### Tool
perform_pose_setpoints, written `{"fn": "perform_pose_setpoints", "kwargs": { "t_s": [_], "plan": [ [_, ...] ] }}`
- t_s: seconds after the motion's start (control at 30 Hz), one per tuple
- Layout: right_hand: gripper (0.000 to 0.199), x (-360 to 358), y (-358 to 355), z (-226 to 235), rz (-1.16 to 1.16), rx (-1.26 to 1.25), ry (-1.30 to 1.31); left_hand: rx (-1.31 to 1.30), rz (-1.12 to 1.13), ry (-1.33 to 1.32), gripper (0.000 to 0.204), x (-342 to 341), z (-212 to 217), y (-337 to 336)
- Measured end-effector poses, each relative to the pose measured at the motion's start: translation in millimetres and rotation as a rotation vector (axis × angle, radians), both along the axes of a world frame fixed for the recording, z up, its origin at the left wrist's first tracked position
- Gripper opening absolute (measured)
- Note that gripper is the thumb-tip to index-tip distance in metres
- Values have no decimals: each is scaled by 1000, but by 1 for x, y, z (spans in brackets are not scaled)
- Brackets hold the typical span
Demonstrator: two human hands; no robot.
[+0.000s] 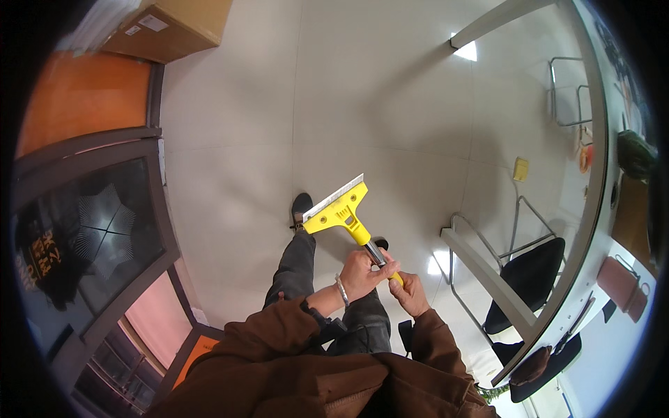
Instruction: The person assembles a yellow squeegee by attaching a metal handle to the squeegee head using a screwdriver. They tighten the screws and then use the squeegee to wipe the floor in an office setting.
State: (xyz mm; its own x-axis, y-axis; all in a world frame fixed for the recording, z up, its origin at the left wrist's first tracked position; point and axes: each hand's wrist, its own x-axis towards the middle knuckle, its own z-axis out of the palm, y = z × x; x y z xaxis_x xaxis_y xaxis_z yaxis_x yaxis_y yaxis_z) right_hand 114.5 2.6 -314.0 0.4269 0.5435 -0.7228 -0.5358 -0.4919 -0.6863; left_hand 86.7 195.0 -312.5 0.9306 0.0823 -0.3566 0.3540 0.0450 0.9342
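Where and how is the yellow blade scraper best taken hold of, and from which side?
Probably by the narrow handle, reaching from the person's own side, at its lower-right end. The yellow blade scraper lies slanted in the picture, its wide head and metal blade toward the upper left, so a grip there would stay clear of the edge.

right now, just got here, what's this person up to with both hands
A person in a brown top holds a yellow scraper over the tiled floor, its wide blade end pointing away from the body. The left hand grips the handle closer to the blade; the right hand is at the handle's lower end. The blade touches nothing that I can make out.
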Motion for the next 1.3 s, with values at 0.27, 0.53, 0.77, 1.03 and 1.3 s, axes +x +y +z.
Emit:
{"fn": "perform_pose_setpoints", "kwargs": {
  "t_s": [0.27,0.53,0.77,1.03,1.3],
  "plan": [
    [41,-7,3,25,51,-43,-92,-185,74,-13,22,-5,23,6],
    [39,-20,5,44,37,-84,-139,-183,89,59,22,-14,31,5],
    [41,-29,13,72,-232,88,224,-123,197,143,22,-10,49,4],
    [62,-26,17,82,-234,407,861,-424,320,9,38,0,79,20],
    [61,-34,22,88,-142,333,646,-130,250,13,33,-6,97,25]
  ]
}}
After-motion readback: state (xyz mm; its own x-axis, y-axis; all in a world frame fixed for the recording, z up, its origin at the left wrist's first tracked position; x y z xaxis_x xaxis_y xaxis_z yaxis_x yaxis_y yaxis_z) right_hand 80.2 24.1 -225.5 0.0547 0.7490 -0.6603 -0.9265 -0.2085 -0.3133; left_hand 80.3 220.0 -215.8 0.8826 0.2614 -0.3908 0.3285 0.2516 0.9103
